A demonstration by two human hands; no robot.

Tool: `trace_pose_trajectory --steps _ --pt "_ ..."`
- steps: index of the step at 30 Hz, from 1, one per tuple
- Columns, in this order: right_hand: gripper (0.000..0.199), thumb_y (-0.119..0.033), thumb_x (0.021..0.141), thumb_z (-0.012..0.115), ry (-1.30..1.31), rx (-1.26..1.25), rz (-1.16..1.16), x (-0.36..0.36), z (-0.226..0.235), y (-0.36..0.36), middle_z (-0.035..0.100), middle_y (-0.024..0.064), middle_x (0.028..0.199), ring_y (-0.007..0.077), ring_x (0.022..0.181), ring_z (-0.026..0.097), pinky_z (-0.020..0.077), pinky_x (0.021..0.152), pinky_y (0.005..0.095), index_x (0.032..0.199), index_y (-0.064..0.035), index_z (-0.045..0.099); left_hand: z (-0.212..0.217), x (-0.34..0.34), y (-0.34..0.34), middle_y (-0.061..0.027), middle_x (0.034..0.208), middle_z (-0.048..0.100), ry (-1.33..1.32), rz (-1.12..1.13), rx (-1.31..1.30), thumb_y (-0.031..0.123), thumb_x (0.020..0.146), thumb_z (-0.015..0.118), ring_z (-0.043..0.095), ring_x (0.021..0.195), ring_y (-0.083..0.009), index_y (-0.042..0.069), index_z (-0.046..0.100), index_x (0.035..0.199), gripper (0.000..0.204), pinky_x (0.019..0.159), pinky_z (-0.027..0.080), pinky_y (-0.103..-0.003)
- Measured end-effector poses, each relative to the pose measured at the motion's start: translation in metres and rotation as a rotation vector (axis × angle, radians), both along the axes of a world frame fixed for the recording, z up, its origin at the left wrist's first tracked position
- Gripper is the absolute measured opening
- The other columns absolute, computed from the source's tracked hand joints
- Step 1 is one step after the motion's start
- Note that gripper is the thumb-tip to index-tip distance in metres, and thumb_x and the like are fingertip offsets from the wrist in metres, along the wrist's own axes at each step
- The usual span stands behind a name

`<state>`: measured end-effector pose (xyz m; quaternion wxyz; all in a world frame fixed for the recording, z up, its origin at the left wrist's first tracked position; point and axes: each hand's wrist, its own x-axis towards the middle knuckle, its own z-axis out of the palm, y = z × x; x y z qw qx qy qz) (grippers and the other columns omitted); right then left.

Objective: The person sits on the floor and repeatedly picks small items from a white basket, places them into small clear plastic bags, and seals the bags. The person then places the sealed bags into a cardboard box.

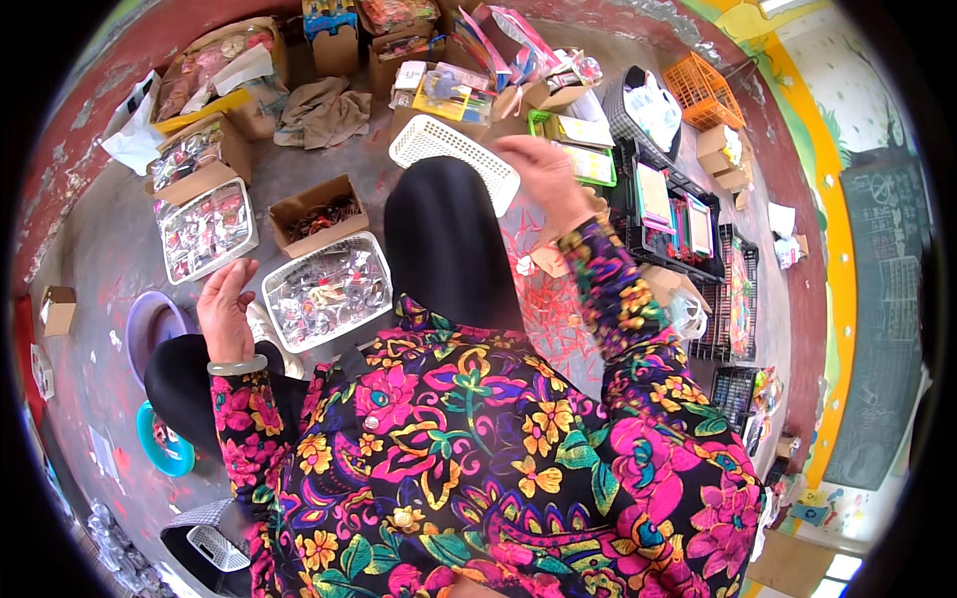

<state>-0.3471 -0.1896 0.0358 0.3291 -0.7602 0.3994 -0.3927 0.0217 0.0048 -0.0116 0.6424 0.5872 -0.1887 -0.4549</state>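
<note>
My left hand (pixel 228 314), with a pale bangle (pixel 239 368) at its wrist, is raised with loosely bent fingers and nothing visible in it. It is nearest to a white basket (pixel 251 239) of small clear-wrapped pieces; a second such basket (pixel 386 267) stands to its right, before my knee. My right hand (pixel 550 181) reaches forward over the right end of a white perforated basket (pixel 424 140). Its fingers are stretched out, and I cannot tell whether they touch the rim. No held thing shows in it. My black-clad knee hides part of this basket.
Behind the filled baskets stand cardboard boxes (pixel 327 242) of small pieces. A purple basin (pixel 136 334) and a teal bowl (pixel 182 458) lie at the left. Black crates (pixel 713 261) line the right side; an orange crate (pixel 706 92) stands at the far right. Red scraps litter the floor.
</note>
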Motion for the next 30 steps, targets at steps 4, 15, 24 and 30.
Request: trace_pose_trajectory --steps 4,15,24,30 --pt "0.014 -0.011 0.077 0.056 0.734 0.177 -0.429 -0.16 -0.068 -0.029 0.064 0.0073 0.076 0.0128 0.067 0.059 0.0463 0.06 0.0241 0.082 -0.0033 0.066 -0.007 -0.002 -0.003 -0.0053 0.092 0.065 0.001 -0.032 0.017 0.013 0.083 0.059 0.061 0.086 -0.0105 0.005 0.061 0.096 0.015 0.058 0.04 -0.018" --pt "0.017 -0.011 0.077 0.053 1.069 0.049 -0.004 -0.241 -0.254 0.013 0.065 0.0107 0.081 0.0205 0.07 0.062 0.0499 0.065 0.0276 0.084 -0.0015 0.066 -0.032 0.002 0.002 -0.0019 0.087 0.065 -0.049 -0.025 0.16 0.014 0.083 0.058 0.06 0.082 -0.0085 0.005 0.061 0.092 0.013 0.058 0.039 -0.018" --pt "0.02 -0.02 0.073 0.057 0.502 0.27 -0.319 -0.067 -0.16 -0.044 0.063 0.0129 0.074 0.0231 0.07 0.061 0.047 0.066 0.0314 0.084 -0.0059 0.066 -0.032 -0.006 -0.001 -0.0017 0.084 0.065 -0.111 -0.052 0.24 0.013 0.083 0.059 0.061 0.079 -0.0076 0.005 0.061 0.088 0.011 0.055 0.038 -0.018" --pt "0.019 -0.021 0.071 0.058 0.641 0.346 -0.334 -0.021 -0.169 -0.071 0.063 0.0128 0.073 0.0263 0.07 0.062 0.0475 0.066 0.0335 0.082 -0.009 0.067 -0.028 -0.009 0.003 -0.0041 0.083 0.065 -0.119 -0.014 0.267 0.014 0.082 0.059 0.059 0.075 -0.0075 0.002 0.062 0.088 0.014 0.056 0.038 -0.018"
